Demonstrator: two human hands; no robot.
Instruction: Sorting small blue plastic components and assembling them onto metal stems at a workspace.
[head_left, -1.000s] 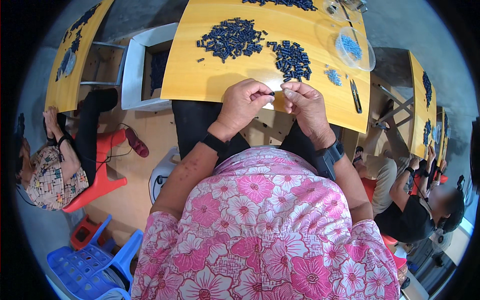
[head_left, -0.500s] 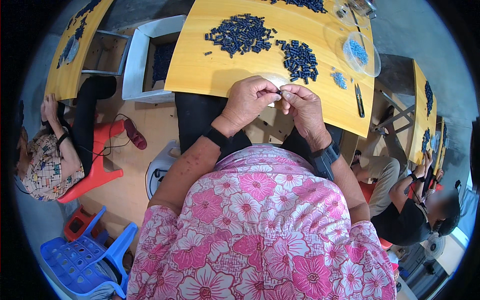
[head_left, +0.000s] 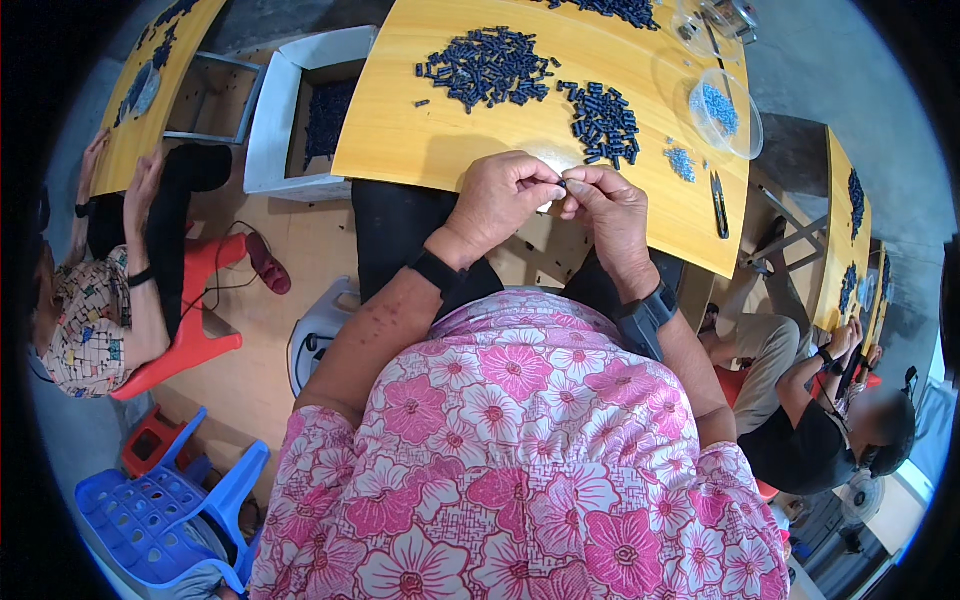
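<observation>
My left hand (head_left: 505, 205) and my right hand (head_left: 610, 212) meet at the near edge of the yellow table (head_left: 410, 150). Between their fingertips is a small black part (head_left: 562, 184), mostly covered by the fingers. Both hands are closed in a pinch on it. Just beyond my hands lies a pile of small black cylindrical parts (head_left: 604, 125), with a larger pile of the same kind (head_left: 488, 68) farther left. Right of them is a little heap of small light-blue pieces (head_left: 681, 164). Small black-handled snips (head_left: 719, 205) lie near the table's right edge.
A clear plastic tub (head_left: 748, 140) holds more blue pieces at the right. Left of the table stands a white box (head_left: 270, 130) with dark parts inside. Co-workers sit at tables on both sides. A blue plastic chair (head_left: 150, 530) is at lower left.
My hands stay pinched together at nearly the same spot, with only small finger shifts. The co-worker at left has moved their hands apart along the table edge.
</observation>
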